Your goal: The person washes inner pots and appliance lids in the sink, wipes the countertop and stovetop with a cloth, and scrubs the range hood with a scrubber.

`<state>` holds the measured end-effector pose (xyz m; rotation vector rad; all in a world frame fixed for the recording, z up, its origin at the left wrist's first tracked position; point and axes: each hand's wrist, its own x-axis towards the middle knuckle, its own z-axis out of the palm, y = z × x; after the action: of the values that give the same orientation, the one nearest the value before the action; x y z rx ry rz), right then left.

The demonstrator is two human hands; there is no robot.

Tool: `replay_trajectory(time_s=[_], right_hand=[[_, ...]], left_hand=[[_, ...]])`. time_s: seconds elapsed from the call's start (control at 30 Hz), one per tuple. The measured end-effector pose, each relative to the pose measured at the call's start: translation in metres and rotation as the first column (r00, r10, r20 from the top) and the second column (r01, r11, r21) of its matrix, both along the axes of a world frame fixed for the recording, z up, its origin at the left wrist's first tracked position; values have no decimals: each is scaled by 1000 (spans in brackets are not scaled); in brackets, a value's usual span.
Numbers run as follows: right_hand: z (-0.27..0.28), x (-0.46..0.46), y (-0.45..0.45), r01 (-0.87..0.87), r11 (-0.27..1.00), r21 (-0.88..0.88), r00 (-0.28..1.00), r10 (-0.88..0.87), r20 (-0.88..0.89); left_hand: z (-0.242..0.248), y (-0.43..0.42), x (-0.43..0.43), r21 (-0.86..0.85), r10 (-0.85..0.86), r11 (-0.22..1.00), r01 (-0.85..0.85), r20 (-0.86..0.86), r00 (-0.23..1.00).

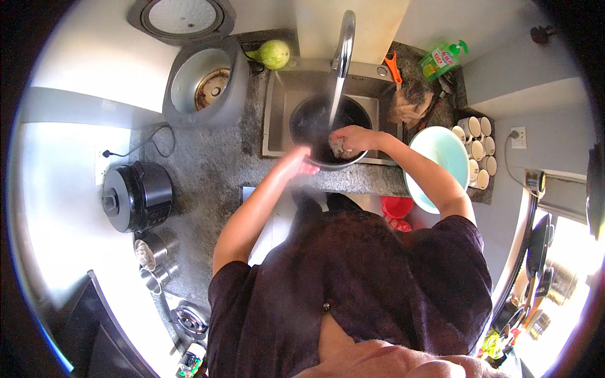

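A dark round pot (307, 120) sits tilted in the stainless steel sink (272, 137), its near rim over the sink's front edge. Water runs into it from the chrome faucet (347, 38). My left hand (301, 162) grips the near left rim, thumb on the inner side and fingers outside. Inside the pot, near the right part of the rim, my right hand (357, 138) holds a wet greyish scrubbing cloth or pad (338, 147) against the wall. What the cloth is made of cannot be made out.
Left of the sink stand an open rice cooker (236, 94) and a pale green gourd (275, 54). An orange peeler (393, 68), a soap pump bottle (439, 61) and a brown rag (410, 107) lie right. A light blue basin (437, 146) stands beneath my right forearm, beside several mugs (476, 150).
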<state>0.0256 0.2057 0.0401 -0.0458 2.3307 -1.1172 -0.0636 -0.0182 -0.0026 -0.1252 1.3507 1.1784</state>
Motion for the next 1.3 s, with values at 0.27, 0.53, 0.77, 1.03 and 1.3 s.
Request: replay_trajectory(time_s=[0.27,0.53,0.77,1.03,1.3], right_hand=[[18,-33,33,153,986,59,986,-157,62],[-11,-130,94,97,808,581,903,173,-393],[-58,-158,145,347,937,22,825,-294,-483],[-20,-43,-21,-281,858,431,914,376,-154],[-94,-63,-39,-581,664,471,791,597,134]], left_hand=[[-5,-29,13,6,36,999,-37,25,999],[-1,-33,17,-48,92,995,-92,-8,996],[-5,-16,12,-33,42,999,-43,-12,999],[4,-27,15,-44,81,996,-83,-38,996],[-9,-32,13,-43,74,996,-77,-60,995]])
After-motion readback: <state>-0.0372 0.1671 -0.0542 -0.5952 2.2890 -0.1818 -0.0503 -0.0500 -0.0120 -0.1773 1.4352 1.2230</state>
